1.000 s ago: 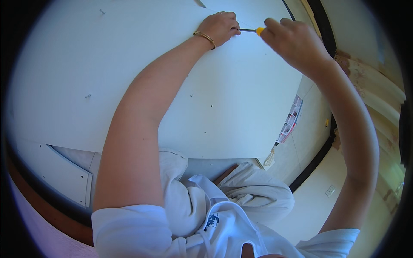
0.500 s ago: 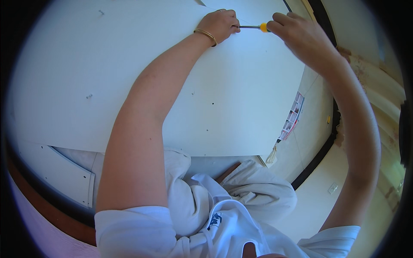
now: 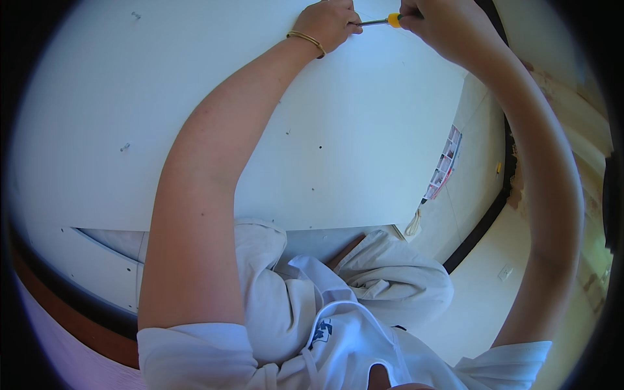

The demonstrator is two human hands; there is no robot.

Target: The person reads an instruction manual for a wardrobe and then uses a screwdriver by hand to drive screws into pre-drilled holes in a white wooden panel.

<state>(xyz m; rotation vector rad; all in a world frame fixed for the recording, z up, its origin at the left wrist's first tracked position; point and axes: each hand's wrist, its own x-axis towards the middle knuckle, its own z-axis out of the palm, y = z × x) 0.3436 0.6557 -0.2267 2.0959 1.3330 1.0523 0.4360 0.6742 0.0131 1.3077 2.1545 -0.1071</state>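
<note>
In my right hand (image 3: 448,26) is a screwdriver (image 3: 374,23) with a thin metal shaft and a yellow collar on its handle. The fist hides most of the handle. The shaft points left, lying nearly level across the picture, and its tip meets the fingertips of my left hand (image 3: 327,26). Those fingers are pinched together low over a large white panel (image 3: 364,143). Whatever small piece they hold at the tip is too hidden to name. Gold bangles circle my left wrist.
Small holes dot the panel, and little clear fittings (image 3: 125,147) stand up from its left part. A printed sheet (image 3: 445,162) and a pale bundle of cord (image 3: 413,224) lie by its right edge. Another white board (image 3: 97,260) is at lower left. My bent legs are at the near edge.
Both hands and the screwdriver sit a little higher in the picture, and the panel has shifted slightly too. The grip and the pinch look the same.
</note>
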